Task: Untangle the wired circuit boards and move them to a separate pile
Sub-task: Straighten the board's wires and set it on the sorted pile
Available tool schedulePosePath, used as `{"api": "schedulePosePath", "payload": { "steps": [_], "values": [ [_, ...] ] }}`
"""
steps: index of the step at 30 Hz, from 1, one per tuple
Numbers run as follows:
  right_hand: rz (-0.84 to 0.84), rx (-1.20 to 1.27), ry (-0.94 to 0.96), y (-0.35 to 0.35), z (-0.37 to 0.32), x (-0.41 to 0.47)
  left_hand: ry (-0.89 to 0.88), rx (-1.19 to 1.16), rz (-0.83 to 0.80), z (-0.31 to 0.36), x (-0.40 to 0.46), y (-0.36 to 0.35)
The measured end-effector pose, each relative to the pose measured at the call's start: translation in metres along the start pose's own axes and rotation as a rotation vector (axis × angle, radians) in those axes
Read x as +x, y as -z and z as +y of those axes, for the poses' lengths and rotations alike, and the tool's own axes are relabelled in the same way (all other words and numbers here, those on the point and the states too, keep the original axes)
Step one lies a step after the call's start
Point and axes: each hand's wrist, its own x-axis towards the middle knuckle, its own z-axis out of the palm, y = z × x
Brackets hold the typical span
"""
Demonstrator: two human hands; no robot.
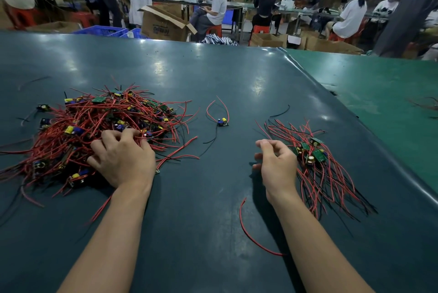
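Both bare hands work over the desk [213, 198] — left hand [123, 157] with curled fingers digging into the tangled heap [94, 126], where it should lift one board slowly, right hand [275, 164] loosely curled, holding nothing, beside the sorted pile [317, 164].

Two bare forearms come up from the bottom edge, and there's no sleeve on either one, no cuff, nothing worn as far down as the picture reaches. The left hand [123, 160] carries no glove, and its wrist shows no watch or band. Same on the right hand [276, 166]: ungloved, plain wrist, no strap. Fingernails on the left look short and unpainted, though at this angle I can't be sure. No rings that I can pick out on the fingers facing us. Upper arms and shoulders sit out of frame.
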Motion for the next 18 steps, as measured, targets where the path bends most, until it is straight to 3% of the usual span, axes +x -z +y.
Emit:
{"api": "schedulePosePath", "payload": {
  "steps": [4,11,15,18],
  "values": [
    [-0.009,-0.013,0.003,0.0,-0.001,0.0,-0.03,-0.014,0.031,-0.002,-0.004,0.0],
    [-0.02,-0.083,0.03,-0.002,0.002,0.001,-0.193,-0.186,0.25,0.0,-0.013,0.006],
    [-0.061,-0.155,0.098,-0.004,0.001,-0.001,-0.416,-0.309,0.387,0.008,-0.022,0.009],
    [-0.272,-0.27,0.298,-0.011,0.002,-0.012,-0.679,-0.427,0.417,0.02,-0.034,0.008]
  ]
}}
